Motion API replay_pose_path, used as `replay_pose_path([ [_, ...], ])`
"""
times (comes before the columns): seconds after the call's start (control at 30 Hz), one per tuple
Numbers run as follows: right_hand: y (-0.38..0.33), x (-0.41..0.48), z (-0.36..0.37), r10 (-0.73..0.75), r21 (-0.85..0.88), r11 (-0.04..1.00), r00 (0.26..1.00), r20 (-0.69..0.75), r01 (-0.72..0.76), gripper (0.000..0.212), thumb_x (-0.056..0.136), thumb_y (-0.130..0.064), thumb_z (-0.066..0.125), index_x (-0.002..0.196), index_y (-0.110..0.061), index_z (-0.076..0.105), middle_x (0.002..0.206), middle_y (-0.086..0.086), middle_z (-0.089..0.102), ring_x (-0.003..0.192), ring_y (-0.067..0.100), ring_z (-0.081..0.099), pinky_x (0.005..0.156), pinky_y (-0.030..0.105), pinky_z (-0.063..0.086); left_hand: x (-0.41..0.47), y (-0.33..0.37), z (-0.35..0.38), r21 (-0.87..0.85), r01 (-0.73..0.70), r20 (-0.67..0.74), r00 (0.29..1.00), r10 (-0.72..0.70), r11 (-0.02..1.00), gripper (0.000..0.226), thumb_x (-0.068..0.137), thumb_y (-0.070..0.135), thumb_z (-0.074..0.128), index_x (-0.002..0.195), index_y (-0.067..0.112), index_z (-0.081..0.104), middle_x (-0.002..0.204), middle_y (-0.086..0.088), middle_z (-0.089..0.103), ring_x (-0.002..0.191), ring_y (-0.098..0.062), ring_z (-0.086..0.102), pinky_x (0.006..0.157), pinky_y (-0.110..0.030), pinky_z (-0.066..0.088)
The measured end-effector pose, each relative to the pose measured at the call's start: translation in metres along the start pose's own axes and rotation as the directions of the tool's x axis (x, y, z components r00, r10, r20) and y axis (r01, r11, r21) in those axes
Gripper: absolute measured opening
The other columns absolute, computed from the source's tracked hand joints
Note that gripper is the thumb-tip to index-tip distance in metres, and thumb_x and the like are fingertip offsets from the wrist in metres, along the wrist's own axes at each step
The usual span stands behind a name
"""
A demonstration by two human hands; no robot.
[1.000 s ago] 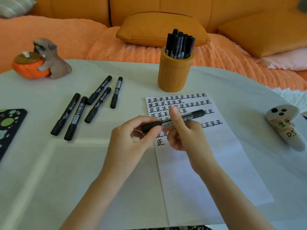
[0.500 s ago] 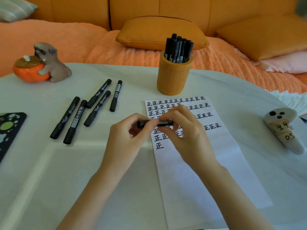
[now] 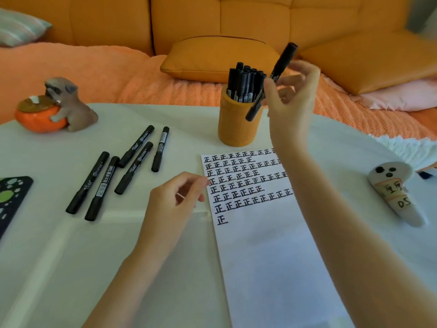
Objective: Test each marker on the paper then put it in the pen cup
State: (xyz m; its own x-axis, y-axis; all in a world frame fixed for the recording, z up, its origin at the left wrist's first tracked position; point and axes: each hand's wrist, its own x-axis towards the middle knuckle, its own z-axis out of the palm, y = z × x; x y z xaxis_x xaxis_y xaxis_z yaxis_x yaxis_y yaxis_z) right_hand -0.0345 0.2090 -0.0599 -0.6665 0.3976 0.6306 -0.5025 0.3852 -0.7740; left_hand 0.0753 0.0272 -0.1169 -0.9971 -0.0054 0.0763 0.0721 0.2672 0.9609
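Observation:
My right hand (image 3: 289,95) pinches a capped black marker (image 3: 281,65) tilted beside the rim of the orange pen cup (image 3: 236,129), which holds several black markers (image 3: 246,81). The marker's lower end hangs in front of the cup's right side. My left hand (image 3: 176,204) hovers with loosely curled fingers, holding nothing, just left of the white paper (image 3: 272,245), whose top half is covered with rows of black characters. Several more black markers (image 3: 111,176) lie on the table to the left.
A pug figurine on an orange dish (image 3: 56,105) stands at the back left. A dark patterned object (image 3: 9,200) lies at the left edge. A white ghost-shaped toy (image 3: 395,192) lies at the right. An orange sofa with cushions (image 3: 222,58) runs behind the white table (image 3: 94,256).
Both hands held the marker over the paper; now the left hand has let go and the right hand has lifted the marker up and back to the pen cup.

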Motion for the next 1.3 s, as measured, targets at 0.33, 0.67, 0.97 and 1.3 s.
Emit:
replay_pose_path([
  [0.33,0.012,0.03,0.023,-0.2,-0.142,0.969,0.98,0.021,0.201,0.046,0.09,0.0,0.053,0.133,-0.004,0.038,0.081,-0.003,0.052,0.065,0.011,0.052,0.059,0.017,0.043,0.008,-0.006,0.001,0.091,0.021,-0.032,0.999,-0.018,0.996,0.015,0.09,0.027,0.056,0.081,0.029,0.068,0.068,0.015,0.064,0.058,0.0,0.052,0.055,-0.009,0.04],
  [0.67,0.029,0.026,0.024,-0.112,-0.341,0.927,0.982,0.154,0.159,0.036,0.091,-0.012,0.053,0.126,-0.021,0.052,0.115,0.008,0.046,0.083,0.013,0.055,0.051,0.019,0.045,0.012,-0.008,0.0,0.146,0.016,-0.055,0.998,-0.008,0.989,0.013,0.09,0.028,0.057,0.081,0.028,0.067,0.071,0.018,0.064,0.063,-0.002,0.055,0.055,-0.011,0.04],
  [0.97,0.046,0.016,0.029,-0.083,-0.369,0.911,0.959,0.27,0.183,0.038,0.088,-0.004,0.057,0.125,-0.012,0.059,0.113,0.012,0.048,0.106,0.024,0.05,0.081,0.027,0.047,0.013,-0.007,-0.001,0.169,0.006,-0.073,0.997,0.007,0.986,0.012,0.09,0.025,0.057,0.084,0.026,0.067,0.068,0.009,0.064,0.067,-0.002,0.056,0.054,-0.008,0.042],
  [1.3,0.023,-0.022,0.005,0.036,-0.286,0.957,0.967,0.253,0.04,0.034,0.093,-0.009,0.052,0.126,-0.014,0.054,0.108,0.003,0.049,0.085,0.015,0.054,0.066,0.018,0.044,0.023,-0.02,-0.013,0.352,-0.042,-0.221,0.967,0.127,0.935,0.014,0.09,0.016,0.059,0.099,0.024,0.066,0.092,0.01,0.063,0.08,-0.008,0.056,0.07,-0.014,0.043],
])
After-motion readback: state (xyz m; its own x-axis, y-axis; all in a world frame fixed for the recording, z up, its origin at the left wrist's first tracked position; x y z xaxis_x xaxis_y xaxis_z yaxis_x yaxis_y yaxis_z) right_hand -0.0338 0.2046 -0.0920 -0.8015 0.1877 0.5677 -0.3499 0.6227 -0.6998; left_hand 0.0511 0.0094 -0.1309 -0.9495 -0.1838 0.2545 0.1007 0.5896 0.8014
